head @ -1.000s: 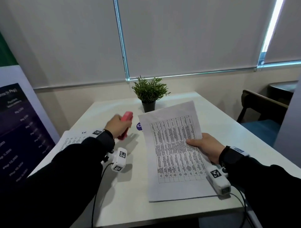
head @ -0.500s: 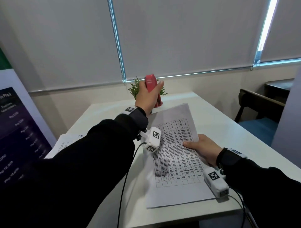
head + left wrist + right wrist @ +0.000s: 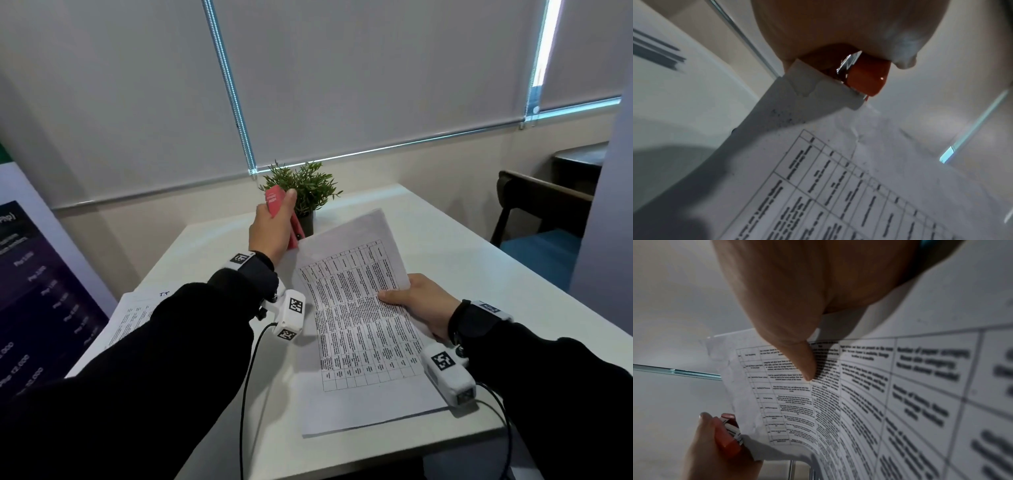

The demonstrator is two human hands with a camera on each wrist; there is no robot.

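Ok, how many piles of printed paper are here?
2. The held pile is in the right hand, its far corner in the red stapler that the left hand grips. The other pile lies at the table's left edge, partly under the left sleeve.

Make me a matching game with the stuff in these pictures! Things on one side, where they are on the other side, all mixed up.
Things:
1. red stapler
2. printed sheets
3. potted plant
4. chair

Places:
A. at the far end of the table
B. pinched by the right hand
C. gripped in the left hand
D. off to the right, beside the table

Pairs: 1-C, 2-B, 3-A, 4-D.
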